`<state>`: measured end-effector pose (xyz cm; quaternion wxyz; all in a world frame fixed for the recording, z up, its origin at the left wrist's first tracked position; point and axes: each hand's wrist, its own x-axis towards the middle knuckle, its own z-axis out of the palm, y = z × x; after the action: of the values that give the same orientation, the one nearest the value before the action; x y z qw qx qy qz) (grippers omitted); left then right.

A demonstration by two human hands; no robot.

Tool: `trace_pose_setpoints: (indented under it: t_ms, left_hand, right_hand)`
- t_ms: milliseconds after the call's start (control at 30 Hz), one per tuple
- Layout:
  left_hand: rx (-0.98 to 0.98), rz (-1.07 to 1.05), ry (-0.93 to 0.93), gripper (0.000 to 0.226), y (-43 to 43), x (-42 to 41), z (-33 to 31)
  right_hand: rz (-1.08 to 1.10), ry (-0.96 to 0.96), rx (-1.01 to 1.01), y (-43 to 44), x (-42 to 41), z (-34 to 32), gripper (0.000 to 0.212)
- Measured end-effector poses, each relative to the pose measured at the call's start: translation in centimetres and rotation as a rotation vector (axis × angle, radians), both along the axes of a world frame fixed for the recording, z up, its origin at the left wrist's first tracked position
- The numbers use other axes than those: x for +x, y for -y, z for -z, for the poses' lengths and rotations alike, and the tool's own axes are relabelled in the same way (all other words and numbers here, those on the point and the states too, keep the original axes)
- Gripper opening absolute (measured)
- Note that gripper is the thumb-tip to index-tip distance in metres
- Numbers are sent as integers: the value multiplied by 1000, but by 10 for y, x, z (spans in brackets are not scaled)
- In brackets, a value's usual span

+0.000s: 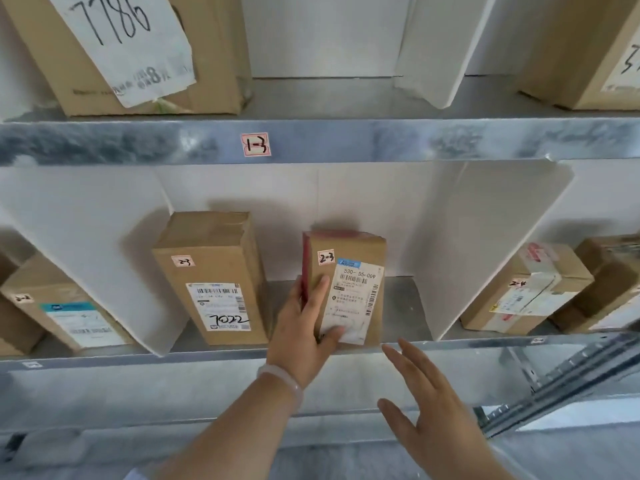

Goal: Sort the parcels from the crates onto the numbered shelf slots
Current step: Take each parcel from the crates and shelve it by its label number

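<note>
Brown cardboard parcel [355, 252], red down its left side, stands upright on the metal shelf [405, 306] in the middle slot, near the front lip. A small sticker on its face reads 2-3, with a white shipping label below it printed 530-D5-009. The left hand [301, 327] grips the parcel low on its left edge, with the thumb on the bottom of the label and the fingers wrapped round the red side; a pale bracelet [282, 375] sits at the wrist. The right hand [429, 410] hangs in front of the shelf lip, below and right of the parcel, fingers straight and spread, touching nothing. In the same slot to the left, apart from it, stands a taller box [214, 271], also tagged 2-3 and marked 7022. White dividers [104, 237] wall the slot on both sides. The rail above carries a tag [255, 144] reading 1-3. On the upper level at left is a box with a sheet [121, 46] marked 7786.
</note>
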<state>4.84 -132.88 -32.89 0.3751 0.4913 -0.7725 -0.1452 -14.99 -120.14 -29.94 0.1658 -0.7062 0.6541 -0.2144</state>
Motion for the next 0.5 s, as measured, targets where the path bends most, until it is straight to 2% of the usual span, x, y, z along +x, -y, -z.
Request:
trace_pose_setpoints:
  t_ms: [167, 333, 500]
  left_hand:
    - [-52, -5, -12, 95, 12, -5, 23]
    - [-87, -48, -41, 105, 16, -10, 41]
    - [-148, -25, -62, 93, 23, -14, 56]
  right_hand:
    - [-18, 23, 16, 18, -8, 21, 72]
    - [-28, 50, -5, 24, -11, 29, 67]
    - [-47, 61, 4, 31, -11, 34, 67]
